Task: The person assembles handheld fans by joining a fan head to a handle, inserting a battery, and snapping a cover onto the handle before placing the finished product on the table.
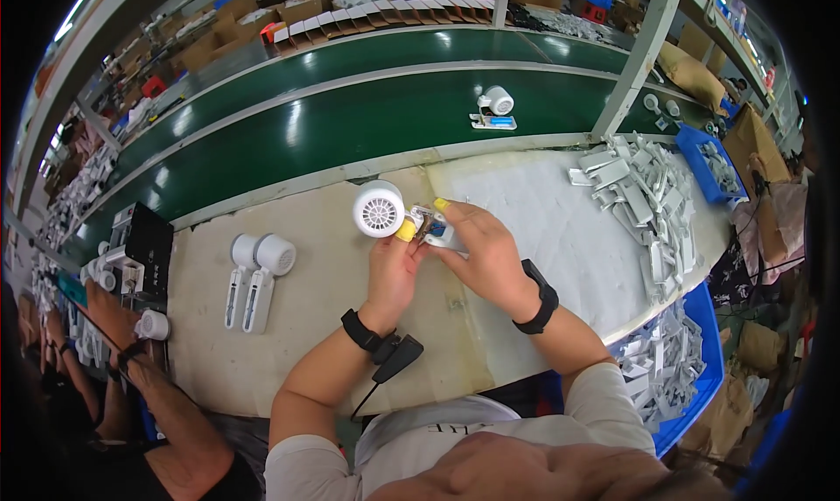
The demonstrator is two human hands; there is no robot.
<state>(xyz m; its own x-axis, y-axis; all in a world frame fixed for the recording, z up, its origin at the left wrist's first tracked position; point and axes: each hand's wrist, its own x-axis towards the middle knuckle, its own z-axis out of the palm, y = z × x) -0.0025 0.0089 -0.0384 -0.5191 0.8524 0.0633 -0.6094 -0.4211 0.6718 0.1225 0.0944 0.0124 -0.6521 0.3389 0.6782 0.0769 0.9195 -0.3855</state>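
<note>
- Belt (367, 112): green, runs behind bench (210, 361).
- Parts (643, 203): grey, piled at bench right.
- Paired fans (278, 256): lie side by side, bench left.
- Held fan (379, 210): over bench middle.
- Right hand (486, 252): pinches its handle.
- Left hand (392, 273): pinches it beside its head.

Under left grip (395, 273): beige bench (315, 361). Under right grip (493, 260): whitish sheet (560, 247) over the bench, yellowish strip (468, 352) along its left edge. Left of the left grip: two white fans (257, 300), lying side by side, touching. Farther left, at bench edge: black box (153, 252). Right of the right grip: heap of pale plastic parts (643, 199). Beyond both: green conveyor belt (367, 116) with white fan unit (500, 101).
</note>
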